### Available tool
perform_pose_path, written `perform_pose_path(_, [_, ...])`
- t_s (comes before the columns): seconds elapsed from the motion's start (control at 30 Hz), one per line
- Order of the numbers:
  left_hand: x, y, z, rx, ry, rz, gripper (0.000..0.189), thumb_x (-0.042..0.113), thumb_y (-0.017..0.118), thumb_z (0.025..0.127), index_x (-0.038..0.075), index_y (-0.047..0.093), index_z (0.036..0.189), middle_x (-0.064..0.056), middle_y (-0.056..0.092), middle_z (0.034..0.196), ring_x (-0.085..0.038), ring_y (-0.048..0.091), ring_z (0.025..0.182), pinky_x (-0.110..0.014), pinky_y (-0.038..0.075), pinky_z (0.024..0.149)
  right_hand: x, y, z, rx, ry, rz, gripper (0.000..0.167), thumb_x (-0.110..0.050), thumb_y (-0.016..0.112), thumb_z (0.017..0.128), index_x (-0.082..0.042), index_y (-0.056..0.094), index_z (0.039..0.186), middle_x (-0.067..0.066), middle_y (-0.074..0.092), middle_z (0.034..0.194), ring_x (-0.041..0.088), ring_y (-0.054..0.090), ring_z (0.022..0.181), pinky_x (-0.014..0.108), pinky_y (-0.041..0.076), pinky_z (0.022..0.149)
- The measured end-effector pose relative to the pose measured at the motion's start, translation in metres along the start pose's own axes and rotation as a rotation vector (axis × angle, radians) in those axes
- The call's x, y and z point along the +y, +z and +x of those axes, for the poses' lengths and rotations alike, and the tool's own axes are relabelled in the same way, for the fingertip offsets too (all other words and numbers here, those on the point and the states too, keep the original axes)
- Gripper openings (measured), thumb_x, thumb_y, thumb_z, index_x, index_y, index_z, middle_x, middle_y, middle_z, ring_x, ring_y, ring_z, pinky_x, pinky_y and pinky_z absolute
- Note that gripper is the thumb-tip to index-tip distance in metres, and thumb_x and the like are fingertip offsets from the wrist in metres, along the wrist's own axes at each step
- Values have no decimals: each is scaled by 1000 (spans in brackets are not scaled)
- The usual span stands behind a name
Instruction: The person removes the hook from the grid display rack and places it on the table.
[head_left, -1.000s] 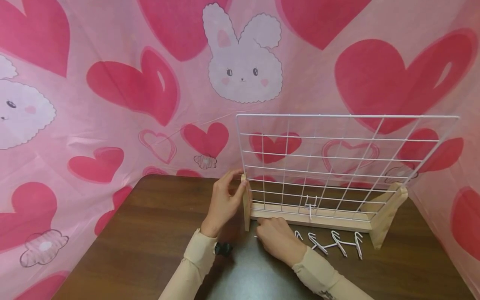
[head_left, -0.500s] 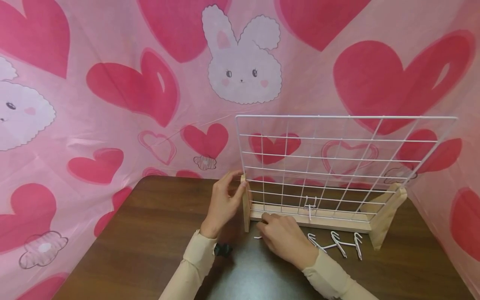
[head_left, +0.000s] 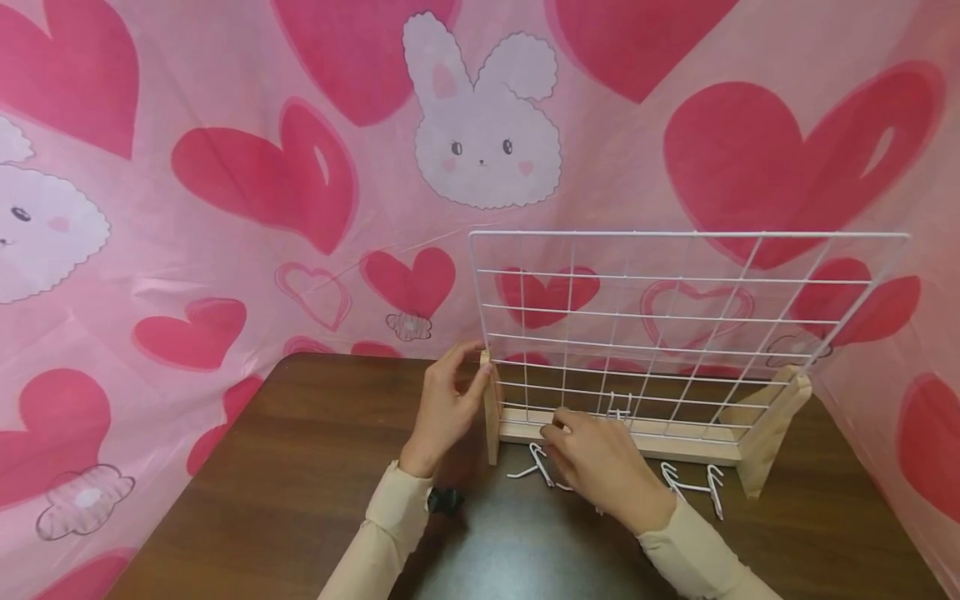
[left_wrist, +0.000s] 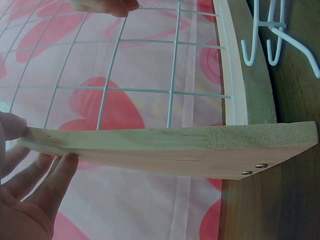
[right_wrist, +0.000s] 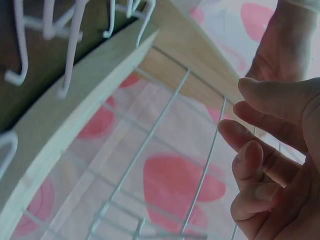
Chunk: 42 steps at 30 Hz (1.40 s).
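Note:
My left hand (head_left: 446,408) grips the upper end of the left wooden upright (head_left: 492,417), thumb on the near side. In the left wrist view several fingers (left_wrist: 55,182) lie against the upright's outer face. My right hand (head_left: 607,471) hovers before the lower part of the white wire grid (head_left: 675,234). Its fingers are loosely bent, and the right wrist view shows nothing between thumb and fingertips. Partly hidden behind this hand, a white wire hook (head_left: 619,412) hangs on the grid. Loose white hooks (head_left: 537,463) lie under and beside the right hand.
More white hooks (head_left: 692,488) lie on the brown table (head_left: 300,483) at the right. A wooden base bar (head_left: 675,446) joins the left upright to a right upright (head_left: 780,425). A small black object (head_left: 446,501) sits near the left wrist. Pink heart-print cloth (head_left: 315,292) hangs behind.
My right hand has moved right and up from the leftmost loose hook, uncovering it and now covering others and part of the hanging hook. My left hand stays on the upright.

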<state>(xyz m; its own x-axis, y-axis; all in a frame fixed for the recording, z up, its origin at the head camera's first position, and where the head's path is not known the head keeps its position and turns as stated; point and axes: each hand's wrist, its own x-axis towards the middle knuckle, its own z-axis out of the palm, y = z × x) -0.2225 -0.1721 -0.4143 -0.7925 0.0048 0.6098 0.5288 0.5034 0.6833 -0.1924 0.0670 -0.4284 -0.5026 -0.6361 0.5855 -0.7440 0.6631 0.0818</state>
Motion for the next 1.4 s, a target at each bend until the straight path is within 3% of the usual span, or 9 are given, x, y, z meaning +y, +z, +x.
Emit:
perform_pose_path(0.27, [0,0,1,0,4,1,30,11,72,97,5,69,127,-15,75,114,-24,73,106,-33,66,78,16,-13,-6,-24,61,3,24,-21,91,78,-19,76,97,-5,62,82,11,57,55,22,36,43])
perform_pose_path(0.5, [-1,-1,-1,-7,-13,5,30,11,72,98,3,69,127,-14,75,113,-25,73,104,-30,65,75,24,-14,-17,-32,83,29,29,-34,90,79,-17,78,100,-4,63,84,6,54,55,19,34,45])
perform_pose_path(0.8, [-2,-1,0,3,10,12,30,11,72,97,2,69,126,-15,75,112,-25,73,105,-41,65,85,34,-18,-23,-7,92,26,50,-47,93,72,-13,78,106,1,69,95,8,59,56,22,37,44])
perform_pose_path(0.97, [-1,0,2,12,23,18,30,10,72,97,0,69,125,-14,76,111,-25,73,104,-41,65,87,43,-21,-28,-2,114,15,54,-47,93,71,-12,78,109,3,69,97,11,62,59,25,40,44])
perform_pose_path(1.17, [0,-1,3,8,12,8,31,10,72,97,-1,68,126,-14,75,112,-26,73,104,-35,66,78,52,-21,-36,13,131,4,54,-46,93,70,-12,77,108,4,68,97,12,60,57,24,37,43])
perform_pose_path(1.4, [-1,1,0,-7,-24,-13,31,11,72,98,2,68,127,-13,75,113,-25,72,105,-35,66,78,60,-20,-46,66,122,-4,42,-31,92,71,-12,77,106,3,70,95,11,56,51,23,33,42])
